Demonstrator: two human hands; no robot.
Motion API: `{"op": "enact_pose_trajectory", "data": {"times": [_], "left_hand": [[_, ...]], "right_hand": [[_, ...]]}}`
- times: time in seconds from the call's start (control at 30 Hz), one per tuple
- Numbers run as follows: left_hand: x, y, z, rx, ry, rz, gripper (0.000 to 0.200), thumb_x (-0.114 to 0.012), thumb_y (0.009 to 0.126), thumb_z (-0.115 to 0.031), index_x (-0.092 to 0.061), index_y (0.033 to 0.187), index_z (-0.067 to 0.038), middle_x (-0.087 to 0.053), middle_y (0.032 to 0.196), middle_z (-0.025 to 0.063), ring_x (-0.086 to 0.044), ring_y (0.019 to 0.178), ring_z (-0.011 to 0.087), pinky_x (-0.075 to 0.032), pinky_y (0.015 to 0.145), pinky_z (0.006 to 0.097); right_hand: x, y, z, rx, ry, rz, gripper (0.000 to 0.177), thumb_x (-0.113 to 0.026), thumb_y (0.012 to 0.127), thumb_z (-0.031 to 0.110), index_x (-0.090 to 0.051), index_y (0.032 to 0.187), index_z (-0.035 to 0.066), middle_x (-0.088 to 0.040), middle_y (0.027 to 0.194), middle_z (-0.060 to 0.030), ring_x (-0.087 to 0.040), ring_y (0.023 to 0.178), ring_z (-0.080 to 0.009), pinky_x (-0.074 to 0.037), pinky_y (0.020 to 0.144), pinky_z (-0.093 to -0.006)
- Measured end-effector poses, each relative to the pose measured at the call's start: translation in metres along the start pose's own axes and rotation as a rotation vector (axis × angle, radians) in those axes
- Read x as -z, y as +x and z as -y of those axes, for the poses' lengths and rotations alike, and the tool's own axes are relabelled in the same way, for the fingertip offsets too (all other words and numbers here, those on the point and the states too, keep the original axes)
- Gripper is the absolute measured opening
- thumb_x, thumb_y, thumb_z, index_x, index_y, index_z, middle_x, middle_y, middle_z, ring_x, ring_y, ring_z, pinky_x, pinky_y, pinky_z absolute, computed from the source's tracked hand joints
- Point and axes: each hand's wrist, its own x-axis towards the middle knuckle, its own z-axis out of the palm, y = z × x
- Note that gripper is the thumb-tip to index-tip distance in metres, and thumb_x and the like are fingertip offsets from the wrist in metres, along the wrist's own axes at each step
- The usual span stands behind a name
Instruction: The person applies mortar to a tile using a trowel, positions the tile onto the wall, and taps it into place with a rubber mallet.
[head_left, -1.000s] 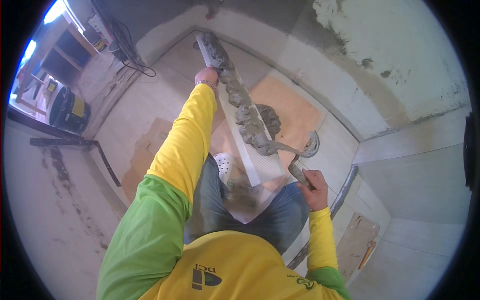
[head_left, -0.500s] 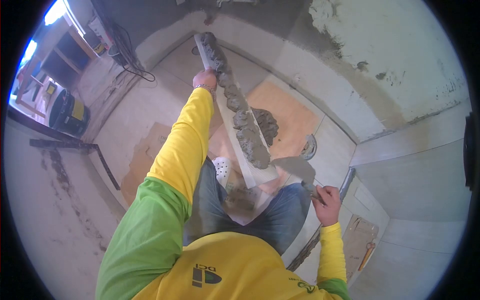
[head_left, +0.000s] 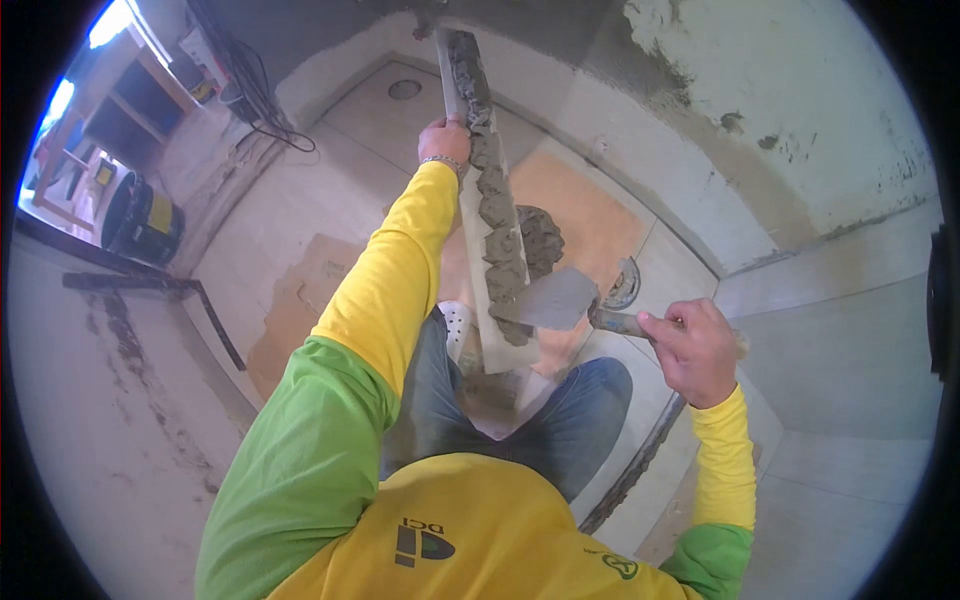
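A long narrow tile strip (head_left: 498,352) stretches away from my knees, with a ridge of grey mortar (head_left: 495,205) along its face. My left hand (head_left: 444,141) is closed around the strip's left edge, toward its far end. In my right hand (head_left: 698,350) is the handle of a trowel (head_left: 556,298), its flat blade touching the mortar near the strip's close end. Behind the strip, a heap of mortar (head_left: 541,240) lies on an orange-brown board (head_left: 580,205) on the floor.
A round, mortar-smeared grey item (head_left: 624,284) lies right of the board. Beyond my left hand is a round floor drain (head_left: 404,90). A black bucket (head_left: 140,222) stands at the far left. Walls enclose the floor at the back and right. Brown cardboard (head_left: 300,300) lies left of my legs.
The strip has swung to a steeper angle, its far end moving up and right with my left hand. My right hand has risen, bringing the trowel blade onto the mortar's near end.
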Motion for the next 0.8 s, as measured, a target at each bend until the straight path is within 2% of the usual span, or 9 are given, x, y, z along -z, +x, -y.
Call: {"op": "enact_pose_trajectory", "data": {"times": [0.2,0.3,0.33,0.4,0.5,0.57,0.63,0.7,0.8], "left_hand": [[0.004,0.006,0.005,0.086,0.018,-0.017,0.044,-0.057,0.091,-0.04,-0.071,0.113,-0.006,-0.067,0.116,0.021,-0.061,0.112,0.0392,-0.047,0.097,0.0411],[0.002,0.024,0.021,0.063,0.088,0.034,0.041,-0.05,0.094,-0.036,-0.069,0.116,-0.006,-0.067,0.114,0.0215,-0.061,0.113,0.0386,-0.047,0.097,0.0426],[0.0,0.035,0.03,-0.109,0.371,0.128,0.04,-0.046,0.096,-0.033,-0.068,0.116,-0.006,-0.068,0.113,0.0214,-0.062,0.111,0.0379,-0.049,0.095,0.0436],[0.006,0.039,0.031,-0.423,0.88,0.277,0.038,-0.036,0.099,-0.025,-0.065,0.115,-0.006,-0.069,0.109,0.02,-0.065,0.105,0.0359,-0.052,0.088,0.0458],[0.003,0.045,0.04,-0.265,0.735,0.315,0.045,-0.039,0.098,-0.035,-0.065,0.11,0.0,-0.066,0.111,0.0231,-0.062,0.108,0.0398,-0.048,0.089,0.047],[0.006,0.036,0.035,-0.209,0.677,0.303,0.044,-0.04,0.098,-0.034,-0.065,0.11,0.0,-0.066,0.112,0.0236,-0.061,0.109,0.0393,-0.048,0.089,0.0466],[0.003,0.038,0.039,-0.151,0.622,0.291,0.044,-0.041,0.098,-0.034,-0.066,0.11,0.001,-0.065,0.113,0.0242,-0.061,0.11,0.0387,-0.048,0.089,0.0461],[-0.012,0.058,0.059,0.116,0.366,0.229,0.045,-0.041,0.099,-0.035,-0.066,0.112,0.0,-0.063,0.119,0.0242,-0.06,0.113,0.0382,-0.047,0.091,0.0454],[0.004,0.05,0.046,0.042,0.378,0.195,0.044,-0.041,0.1,-0.036,-0.067,0.111,-0.002,-0.065,0.118,0.0228,-0.06,0.112,0.0392,-0.047,0.091,0.0451]], "right_hand": [[0.008,-0.026,-0.015,-0.046,0.079,0.055,0.039,-0.076,0.065,0.004,-0.075,0.101,0.018,-0.057,0.084,-0.0062,-0.055,0.076,-0.025,-0.045,0.062,-0.0362],[0.002,-0.05,-0.024,-0.142,0.195,0.053,0.044,-0.08,0.062,0.001,-0.074,0.103,0.014,-0.058,0.087,-0.0062,-0.056,0.076,-0.0232,-0.045,0.062,-0.0338],[-0.007,-0.059,-0.024,-0.147,0.191,0.049,0.044,-0.08,0.062,0.001,-0.074,0.103,0.014,-0.058,0.087,-0.0062,-0.056,0.076,-0.0232,-0.045,0.062,-0.0338],[-0.036,-0.079,-0.021,-0.358,0.484,-0.003,0.044,-0.081,0.062,0.0,-0.073,0.104,0.01,-0.059,0.092,-0.007,-0.057,0.079,-0.0215,-0.047,0.066,-0.0312],[-0.088,-0.096,0.003,-0.394,0.509,-0.039,0.045,-0.081,0.064,-0.001,-0.07,0.107,0.006,-0.058,0.097,-0.0087,-0.058,0.083,-0.0213,-0.048,0.069,-0.0301],[-0.116,-0.101,0.027,-0.511,0.613,-0.192,0.049,-0.079,0.063,0.0,-0.071,0.111,0.009,-0.059,0.096,-0.0101,-0.057,0.084,-0.0257,-0.048,0.07,-0.0331],[-0.125,-0.104,0.035,-0.467,0.541,-0.268,0.05,-0.078,0.064,0.0,-0.071,0.112,0.01,-0.059,0.096,-0.0103,-0.056,0.085,-0.0261,-0.048,0.071,-0.0337],[-0.132,-0.113,0.027,-0.433,0.467,-0.344,0.051,-0.078,0.064,0.0,-0.07,0.113,0.011,-0.058,0.096,-0.0104,-0.056,0.085,-0.0265,-0.049,0.072,-0.0343],[-0.124,-0.136,-0.006,-0.49,0.362,-0.26,0.045,-0.075,0.069,0.002,-0.07,0.113,0.01,-0.059,0.097,-0.0106,-0.056,0.089,-0.0266,-0.049,0.075,-0.0344]]}}
